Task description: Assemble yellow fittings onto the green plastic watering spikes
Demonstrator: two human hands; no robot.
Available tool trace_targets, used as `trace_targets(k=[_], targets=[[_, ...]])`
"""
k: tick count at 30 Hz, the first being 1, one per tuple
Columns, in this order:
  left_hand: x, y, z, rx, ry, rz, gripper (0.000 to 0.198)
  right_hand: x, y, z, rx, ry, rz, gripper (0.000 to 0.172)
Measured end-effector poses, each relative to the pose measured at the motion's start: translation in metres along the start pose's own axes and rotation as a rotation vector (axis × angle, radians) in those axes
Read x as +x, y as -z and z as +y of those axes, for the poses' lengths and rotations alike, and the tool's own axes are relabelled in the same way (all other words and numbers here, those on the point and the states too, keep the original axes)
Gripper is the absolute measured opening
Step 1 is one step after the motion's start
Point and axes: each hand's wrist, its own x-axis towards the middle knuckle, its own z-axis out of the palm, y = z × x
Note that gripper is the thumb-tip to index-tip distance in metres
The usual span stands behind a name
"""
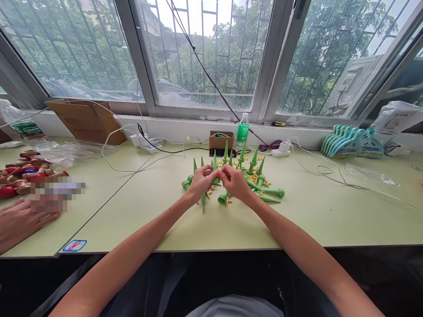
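Note:
My left hand [201, 181] and my right hand [234, 181] meet over the table, fingertips pinched together and nearly touching. Whatever sits between the fingers is too small and hidden to make out. Right behind the fingertips rises a green plastic spike [214, 161]; whether they touch it I cannot tell. Around both hands are several similar green spikes with ribbed caps, some upright like the spike [254, 159], others lying down like the spike [269, 199]. A green cap [222, 199] faces me with its open end. Small yellow plastic pieces [253, 178] lie heaped and scattered among them.
Behind the spikes stand a small cardboard box [221, 141], a phone [222, 153] and a green-labelled bottle [243, 130]. White cables [114, 169] cross the table. Teal hangers [343, 141] lean at right. A co-worker's hand [24, 220] rests at left near wooden pieces [24, 176].

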Motion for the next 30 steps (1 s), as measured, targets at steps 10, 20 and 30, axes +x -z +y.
trace_targets(k=[10, 20, 30], targets=[[0.0011, 0.0005, -0.0029, -0.009, -0.004, -0.004, 0.028, 0.0004, -0.0016, 0.0009, 0.002, 0.0, 0.006, 0.028], [0.0015, 0.0002, -0.0015, -0.015, -0.002, -0.006, 0.032, 0.0005, -0.0003, 0.0015, -0.004, -0.026, 0.015, 0.032], [0.0022, 0.0008, -0.0044, 0.02, -0.054, 0.016, 0.033, 0.0024, -0.0006, 0.0043, -0.031, 0.0, 0.074, 0.04]])
